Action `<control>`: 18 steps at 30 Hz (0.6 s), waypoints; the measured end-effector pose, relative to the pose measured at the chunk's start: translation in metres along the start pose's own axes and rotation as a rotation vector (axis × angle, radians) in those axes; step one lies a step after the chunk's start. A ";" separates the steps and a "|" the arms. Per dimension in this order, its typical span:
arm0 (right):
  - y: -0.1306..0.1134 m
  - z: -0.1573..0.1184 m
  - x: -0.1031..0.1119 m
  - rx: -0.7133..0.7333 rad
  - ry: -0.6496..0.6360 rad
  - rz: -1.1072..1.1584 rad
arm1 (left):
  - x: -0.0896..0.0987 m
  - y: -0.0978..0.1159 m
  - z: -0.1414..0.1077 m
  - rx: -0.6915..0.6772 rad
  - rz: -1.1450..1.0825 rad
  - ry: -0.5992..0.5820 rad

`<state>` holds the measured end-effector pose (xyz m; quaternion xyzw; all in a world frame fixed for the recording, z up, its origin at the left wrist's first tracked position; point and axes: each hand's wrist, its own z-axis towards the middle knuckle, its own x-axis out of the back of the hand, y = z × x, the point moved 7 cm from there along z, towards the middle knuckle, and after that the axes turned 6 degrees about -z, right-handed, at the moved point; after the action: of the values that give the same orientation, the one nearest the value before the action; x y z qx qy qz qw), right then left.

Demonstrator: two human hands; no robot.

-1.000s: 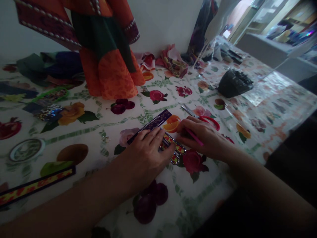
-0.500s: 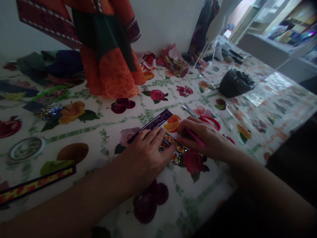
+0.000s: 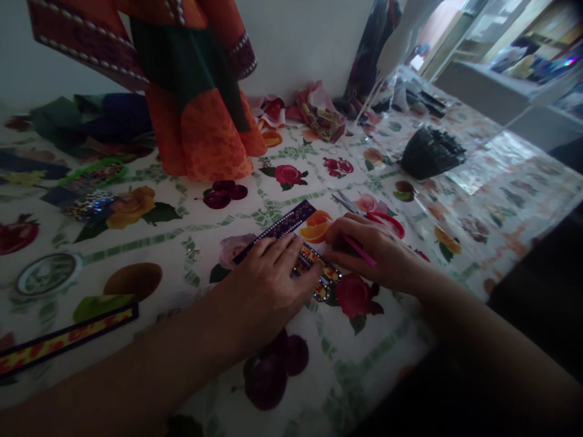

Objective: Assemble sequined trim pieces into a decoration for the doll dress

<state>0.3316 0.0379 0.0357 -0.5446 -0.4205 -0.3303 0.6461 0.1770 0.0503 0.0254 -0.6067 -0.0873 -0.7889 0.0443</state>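
Observation:
My left hand [image 3: 268,285] lies spread over dark decorated strips, its fingertips resting on them. One strip [image 3: 291,221], purple with a row of light beads, sticks out beyond my fingers. Another piece [image 3: 316,258], yellow and red with shiny stones along its edge, shows between my two hands. My right hand [image 3: 368,246] is closed around a thin pink stick [image 3: 359,249], beside the beaded piece. The stick's tip is hidden by my fingers. Red-handled scissors [image 3: 386,221] lie just behind my right hand, blades pointing away to the left.
An orange and green garment [image 3: 204,127] stands at the back. A green-rimmed tray of beads [image 3: 93,174] and a bead pile [image 3: 91,205] are at left. A yellow-red strip [image 3: 68,338] lies front left. A black bundle [image 3: 432,153] sits on the flowered tablecloth [image 3: 255,206].
The whole view has shifted very slightly. Both hands keep nearly the same place and hold.

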 end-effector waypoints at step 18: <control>0.003 0.001 -0.001 -0.026 0.007 0.020 | -0.002 0.000 0.000 0.005 0.020 0.004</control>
<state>0.3333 0.0390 0.0337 -0.5560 -0.4086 -0.3313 0.6435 0.1772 0.0500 0.0236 -0.6060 -0.0832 -0.7892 0.0542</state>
